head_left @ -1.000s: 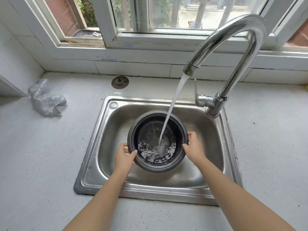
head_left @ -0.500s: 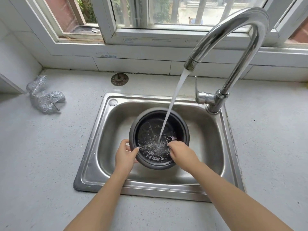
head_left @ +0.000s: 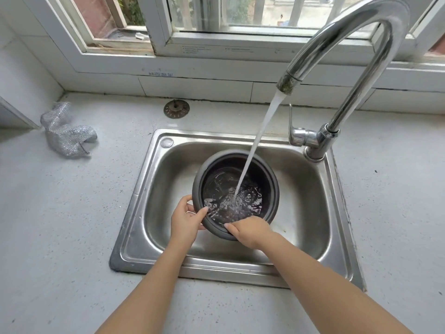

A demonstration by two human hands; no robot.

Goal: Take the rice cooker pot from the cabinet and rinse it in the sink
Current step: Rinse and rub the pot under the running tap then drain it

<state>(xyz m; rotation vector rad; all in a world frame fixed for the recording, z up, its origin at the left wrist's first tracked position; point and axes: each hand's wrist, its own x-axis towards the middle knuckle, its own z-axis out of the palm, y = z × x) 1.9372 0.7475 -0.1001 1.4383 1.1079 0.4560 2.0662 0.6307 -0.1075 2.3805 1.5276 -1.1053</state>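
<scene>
Grey speckled surface (head_left: 60,225) surrounds steel sink (head_left: 310,213). Chrome tap (head_left: 356,75) at sink's far right corner, water stream (head_left: 255,150) running. Dark rice cooker pot (head_left: 273,186) inside sink, under stream, water pooling inside. Left hand (head_left: 186,221) grips pot's left rim, thumb over edge. Right hand (head_left: 250,231) curled over pot's near rim. Silver mesh scrubber (head_left: 66,131) left of sink. Drain strainer (head_left: 176,108) behind sink.

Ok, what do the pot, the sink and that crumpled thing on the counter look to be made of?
Pot: probably coated metal, with a matte dark grey wall and darker, slightly glossy inside. Sink: stainless steel by its look, brushed silver with soft reflections. Crumpled thing: seemingly a metallic mesh scouring cloth, showing a glittery silver weave; whether metal or plastic thread is unclear.
</scene>
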